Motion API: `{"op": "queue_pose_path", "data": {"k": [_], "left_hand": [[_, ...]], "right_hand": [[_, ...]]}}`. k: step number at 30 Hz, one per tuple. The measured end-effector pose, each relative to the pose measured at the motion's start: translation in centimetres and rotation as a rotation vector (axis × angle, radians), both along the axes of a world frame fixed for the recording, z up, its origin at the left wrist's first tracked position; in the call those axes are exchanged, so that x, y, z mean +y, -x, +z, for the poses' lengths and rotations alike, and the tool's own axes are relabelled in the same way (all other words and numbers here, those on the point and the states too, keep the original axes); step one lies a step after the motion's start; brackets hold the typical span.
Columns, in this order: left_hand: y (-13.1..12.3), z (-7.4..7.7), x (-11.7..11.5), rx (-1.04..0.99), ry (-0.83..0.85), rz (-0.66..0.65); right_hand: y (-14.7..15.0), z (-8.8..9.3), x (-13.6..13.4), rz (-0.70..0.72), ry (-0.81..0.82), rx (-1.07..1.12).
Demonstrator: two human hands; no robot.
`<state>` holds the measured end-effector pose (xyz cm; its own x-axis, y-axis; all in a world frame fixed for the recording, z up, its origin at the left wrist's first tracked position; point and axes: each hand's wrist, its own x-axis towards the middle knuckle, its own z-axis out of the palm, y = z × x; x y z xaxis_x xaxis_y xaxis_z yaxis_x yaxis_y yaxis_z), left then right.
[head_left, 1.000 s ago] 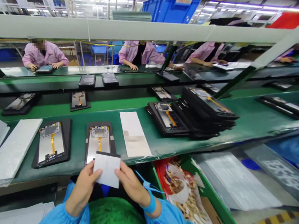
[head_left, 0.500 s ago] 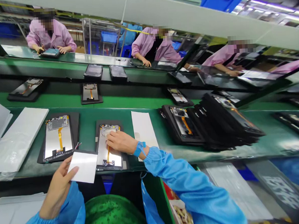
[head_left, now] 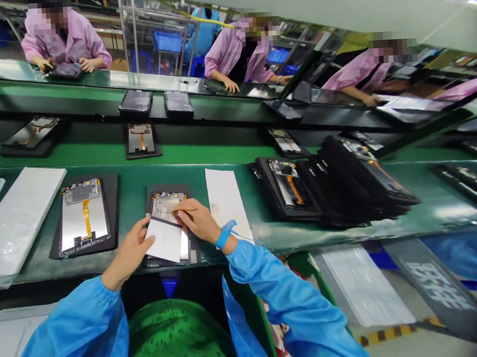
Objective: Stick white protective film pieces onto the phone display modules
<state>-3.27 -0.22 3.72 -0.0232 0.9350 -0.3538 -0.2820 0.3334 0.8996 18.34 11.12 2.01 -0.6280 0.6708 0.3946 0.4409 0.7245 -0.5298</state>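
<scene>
My left hand [head_left: 132, 250] grips a flat white battery [head_left: 164, 241] with a dark top edge, tilted over the lower part of an open tablet [head_left: 184, 250]. That tablet lies on a dark foam pad [head_left: 188, 189], with its circuit board at the far end. Over the board, my right hand [head_left: 197, 221], wearing a blue wrist strap, pinches a thin pointed tool [head_left: 168, 211] that looks like tweezers. Its tip is near the battery's top edge; whether it touches a wire I cannot tell. The battery and fingers hide much of the tablet.
Another open tablet [head_left: 83, 216] lies on the left, beside a white stack [head_left: 28, 216]. A white sheet [head_left: 227, 200] is right of my hands, then piled black pads with tablets [head_left: 289, 189]. Beyond a green belt [head_left: 197, 147] carrying tablets, people in pink work.
My left hand has brought the battery up and right, over the tablet. My right hand has shifted slightly, and a thin tool now shows in its fingers. The view has tilted a little.
</scene>
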Motion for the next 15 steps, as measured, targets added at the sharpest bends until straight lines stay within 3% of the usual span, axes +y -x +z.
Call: {"op": "queue_pose_path", "data": {"k": [5,10,15], "left_hand": [[-1.4,-0.6,1.0,0.052,0.027,0.009],[-1.5,-0.9,0.8,0.183,-0.013,0.015],[-0.4,-1.2,0.6,0.463,-0.075,-0.070]], "right_hand": [[-1.6,0.5,-4.2,-0.169,0.101,0.014],[-2.7,1.0,-8.6,-0.026,0.059,-0.120],[-2.7,0.5,-9.5,-0.028,-0.044,-0.208]]}}
